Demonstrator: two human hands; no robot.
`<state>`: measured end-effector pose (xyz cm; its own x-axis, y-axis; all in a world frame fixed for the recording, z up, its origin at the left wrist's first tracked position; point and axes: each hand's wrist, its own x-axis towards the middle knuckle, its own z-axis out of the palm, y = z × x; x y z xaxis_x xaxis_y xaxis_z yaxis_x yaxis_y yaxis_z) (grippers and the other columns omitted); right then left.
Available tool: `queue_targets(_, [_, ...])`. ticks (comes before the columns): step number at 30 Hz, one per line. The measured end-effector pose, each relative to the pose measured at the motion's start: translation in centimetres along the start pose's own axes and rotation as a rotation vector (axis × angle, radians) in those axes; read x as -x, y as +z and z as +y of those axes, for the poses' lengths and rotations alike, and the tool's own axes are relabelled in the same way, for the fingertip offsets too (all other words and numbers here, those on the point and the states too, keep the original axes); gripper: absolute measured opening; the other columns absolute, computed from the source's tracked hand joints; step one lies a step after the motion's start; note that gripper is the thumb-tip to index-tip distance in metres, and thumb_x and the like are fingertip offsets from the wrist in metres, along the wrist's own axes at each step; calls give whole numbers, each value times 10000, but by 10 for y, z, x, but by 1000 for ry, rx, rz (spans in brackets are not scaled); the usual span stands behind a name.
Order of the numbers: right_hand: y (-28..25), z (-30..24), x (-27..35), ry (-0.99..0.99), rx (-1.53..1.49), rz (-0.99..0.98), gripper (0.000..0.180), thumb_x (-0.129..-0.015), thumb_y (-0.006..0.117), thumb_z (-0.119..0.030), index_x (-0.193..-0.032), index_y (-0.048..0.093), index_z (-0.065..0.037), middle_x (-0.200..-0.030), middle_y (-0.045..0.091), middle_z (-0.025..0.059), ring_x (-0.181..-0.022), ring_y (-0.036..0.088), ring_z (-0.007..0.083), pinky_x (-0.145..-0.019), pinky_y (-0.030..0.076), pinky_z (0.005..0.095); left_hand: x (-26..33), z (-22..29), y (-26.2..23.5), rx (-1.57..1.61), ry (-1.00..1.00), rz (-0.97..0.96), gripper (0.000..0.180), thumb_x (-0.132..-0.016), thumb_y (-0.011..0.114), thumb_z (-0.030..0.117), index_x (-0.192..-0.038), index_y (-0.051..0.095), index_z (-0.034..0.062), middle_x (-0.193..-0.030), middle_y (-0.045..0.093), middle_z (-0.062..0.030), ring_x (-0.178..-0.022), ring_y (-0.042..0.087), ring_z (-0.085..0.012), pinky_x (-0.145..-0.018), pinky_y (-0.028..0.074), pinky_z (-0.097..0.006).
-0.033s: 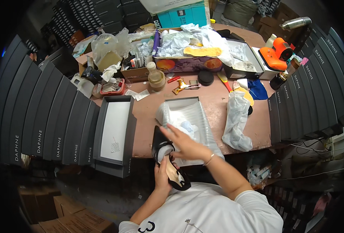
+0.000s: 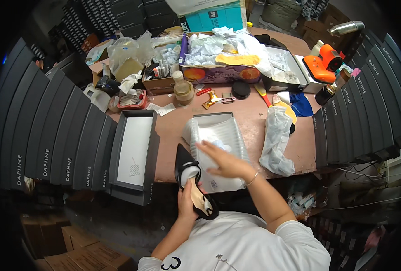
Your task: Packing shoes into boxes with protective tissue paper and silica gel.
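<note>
A black pointed-toe shoe [image 2: 183, 159] with a strap and beige insole is in my left hand [image 2: 186, 199]. The fingers wrap round its middle, and the toe points away from me. White padding [image 2: 191, 172] fills the front of the opening. Just right of the shoe, my right hand [image 2: 229, 163] hovers with its fingers stretched out, apart from the shoe and holding nothing. Below it on the table lies clear bubble wrap [image 2: 239, 143] spread over a grey shoe box [image 2: 213, 118], with white paper inside. My right hand hides part of these.
Left of the wrap stands an open grey shoe box [image 2: 135, 149]. Stacked dark shoe boxes [image 2: 74, 135] flank the left, and more boxes [image 2: 358, 113] the right. A white-wrapped bundle [image 2: 277, 140] lies to the right. Behind are a pump bottle [image 2: 183, 92] and an orange tape dispenser [image 2: 320, 65].
My right hand has moved off the shoe to the right, uncovering more of its toe. The shoe stays in my left hand, slightly shifted.
</note>
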<state>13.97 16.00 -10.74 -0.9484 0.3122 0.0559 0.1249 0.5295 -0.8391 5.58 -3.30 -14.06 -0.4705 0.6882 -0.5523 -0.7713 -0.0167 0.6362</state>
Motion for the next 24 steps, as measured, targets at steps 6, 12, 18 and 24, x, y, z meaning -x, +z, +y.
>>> queue_targets(6, [-2,93,-12,130,855,-130,373,-842,509,-75,-1203,582,-131,-1051,607,127,-1028,603,282,-963,381,485,-8,12,15,-53,-27,-117,431,-971,508,407,-1171,506,25,-917,626,-99,-667,623,-166,-574,543,-299])
queue_targets(12, [10,98,-5,-55,798,134,299,-840,517,-109,-1133,575,-114,-967,606,113,-917,608,297,-838,469,467,-22,12,5,-26,-63,-135,441,-945,545,447,-1155,500,62,-903,614,-91,-672,637,-179,-575,547,-310])
queue_targets(18, [12,98,-20,84,689,185,367,-809,607,-99,-1170,544,-64,-987,619,158,-871,625,311,-718,522,420,-15,20,8,-179,64,-120,487,-960,498,470,-1167,511,30,-901,637,-129,-719,657,-195,-647,554,-310])
queue_targets(24, [-15,-60,17,1,-26,117,467,-742,757,-82,-1164,559,-52,-1022,613,137,-860,631,300,-723,513,352,-28,15,-5,-179,112,-91,519,-977,487,430,-1320,297,90,-1045,578,-143,-730,659,-213,-646,558,-342])
